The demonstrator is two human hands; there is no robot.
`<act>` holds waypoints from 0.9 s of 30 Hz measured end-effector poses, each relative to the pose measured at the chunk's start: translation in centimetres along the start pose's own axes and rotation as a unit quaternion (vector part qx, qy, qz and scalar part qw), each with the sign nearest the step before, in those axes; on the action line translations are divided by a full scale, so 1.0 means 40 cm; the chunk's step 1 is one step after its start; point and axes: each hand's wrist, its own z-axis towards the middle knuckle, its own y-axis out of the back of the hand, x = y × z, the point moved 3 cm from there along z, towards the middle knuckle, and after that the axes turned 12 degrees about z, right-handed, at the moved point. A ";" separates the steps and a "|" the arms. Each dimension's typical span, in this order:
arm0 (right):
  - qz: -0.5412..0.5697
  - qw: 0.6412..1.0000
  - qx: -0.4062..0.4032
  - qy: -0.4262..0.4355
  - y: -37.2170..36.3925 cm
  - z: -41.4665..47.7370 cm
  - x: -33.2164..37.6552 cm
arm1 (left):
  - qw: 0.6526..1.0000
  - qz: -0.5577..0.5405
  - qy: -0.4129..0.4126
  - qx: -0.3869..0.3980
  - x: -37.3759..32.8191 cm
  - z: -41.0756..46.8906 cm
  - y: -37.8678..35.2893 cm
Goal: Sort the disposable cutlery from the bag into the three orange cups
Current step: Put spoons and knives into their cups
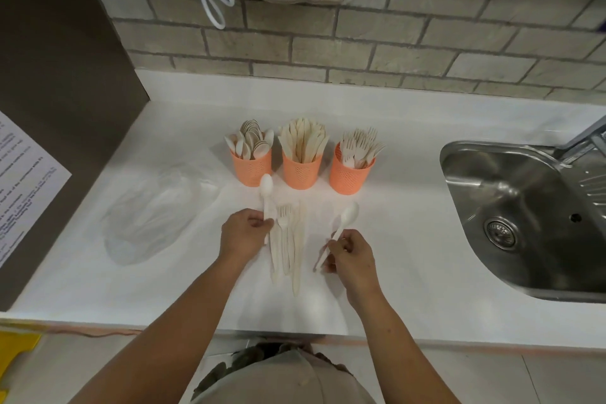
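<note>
Loose cutlery (pixel 289 249), pale forks and knives, lies in a rough lengthwise bundle on the white worktop (pixel 410 272), directly in front of the middle cup (pixel 301 174), on the person's side of it. Left hand (pixel 244 234) at the bundle's left edge, fingers curled round the handle of the first spoon (pixel 267 197); bowl points up toward the cups, just in front and left of the middle cup. Right hand (pixel 349 254) in front and right of the middle cup, fingers pinching the handle of the second spoon (pixel 344 222); spoon tilted, bowl up and to the right, clear of the bundle. Middle cup: orange, upright, packed with knives. Left cup (pixel 252 172) just beside it to the left, holds spoons, wooden and white. Right cup (pixel 350 177) just beside it to the right, holds forks. Clear plastic bag (pixel 154 216) lies crumpled well left of the middle cup; contents cannot be made out. Steel sink (pixel 524 216) set in the worktop well right of the middle cup. Brick wall (pixel 360 43) behind it. Printed sheet (pixel 23 174) at far left.
</note>
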 end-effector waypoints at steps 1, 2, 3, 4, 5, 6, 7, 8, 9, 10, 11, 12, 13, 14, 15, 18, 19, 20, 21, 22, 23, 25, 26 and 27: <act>0.012 1.000 0.019 -0.001 -0.001 -0.004 0.002 | 0.999 -0.040 0.001 0.003 0.001 -0.012 0.006; 0.022 0.999 0.040 -0.003 -0.005 -0.008 0.006 | 0.998 -0.070 0.001 0.010 0.000 -0.028 0.008; 0.029 0.998 0.056 -0.006 -0.010 -0.009 0.006 | 0.996 -0.086 -0.002 0.015 0.000 -0.041 0.008; 0.032 0.997 0.067 -0.008 -0.017 -0.009 0.006 | 0.996 -0.091 -0.005 0.014 0.000 -0.052 0.006; 0.030 0.997 0.073 -0.009 -0.025 -0.007 0.004 | 0.996 -0.090 -0.007 0.008 0.001 -0.057 0.004; 0.021 0.997 0.074 -0.007 -0.033 -0.004 0.003 | 0.996 -0.089 -0.007 0.000 0.000 -0.061 0.004; 0.011 0.997 0.074 -0.004 -0.041 -0.003 0.000 | 0.996 -0.090 -0.005 -0.011 0.000 -0.062 0.005; 0.004 0.997 0.072 -0.003 -0.049 -0.002 0.000 | 0.996 -0.088 -0.005 -0.024 -0.001 -0.063 0.009; 0.001 0.998 0.070 -0.003 -0.054 -0.001 0.000 | 0.996 -0.087 -0.011 -0.035 -0.005 -0.066 0.013; 0.004 0.998 0.067 -0.006 -0.058 -0.001 0.002 | 0.995 -0.089 -0.021 -0.039 -0.010 -0.071 0.017; 0.019 0.998 0.063 -0.014 -0.061 -0.001 0.004 | 0.994 -0.099 -0.032 -0.033 -0.014 -0.077 0.016; 0.048 0.997 0.059 -0.026 -0.063 -0.004 0.007 | 0.993 -0.112 -0.040 -0.013 -0.019 -0.086 0.011; 0.086 0.994 0.054 -0.040 -0.068 -0.006 0.009 | 0.991 -0.126 -0.046 0.012 -0.025 -0.097 0.002; 0.125 0.989 0.053 -0.052 -0.074 -0.011 0.013 | 0.989 -0.134 -0.052 0.035 -0.031 -0.110 -0.009; 0.158 0.984 0.055 -0.060 -0.080 -0.015 0.018 | 0.988 -0.135 -0.061 0.048 -0.037 -0.123 -0.022; 0.211 0.972 0.092 -0.051 -0.106 -0.029 0.028 | 0.987 -0.112 -0.091 0.072 -0.054 -0.153 -0.049; 0.219 0.969 0.103 -0.041 -0.112 -0.032 0.030 | 0.986 -0.106 -0.097 0.079 -0.060 -0.159 -0.054; 0.227 0.968 0.106 -0.031 -0.115 -0.034 0.032 | 0.986 -0.103 -0.099 0.087 -0.066 -0.161 -0.055; 0.235 0.966 0.102 -0.021 -0.116 -0.032 0.033 | 0.985 -0.108 -0.095 0.098 -0.072 -0.164 -0.055; 0.242 0.965 0.099 -0.013 -0.115 -0.029 0.037 | 0.981 -0.131 -0.084 0.118 -0.077 -0.163 -0.058; 0.250 0.963 0.098 -0.008 -0.114 -0.024 0.040 | 0.970 -0.184 -0.061 0.146 -0.084 -0.163 -0.061; 0.268 0.957 0.106 -0.008 -0.115 -0.014 0.050 | 0.919 -0.338 0.005 0.205 -0.095 -0.164 -0.067; 0.279 0.954 0.109 -0.012 -0.117 -0.009 0.055 | 0.892 -0.393 0.032 0.222 -0.101 -0.164 -0.066; 0.287 0.951 0.111 -0.016 -0.119 -0.005 0.059 | 0.875 -0.421 0.048 0.233 -0.106 -0.164 -0.064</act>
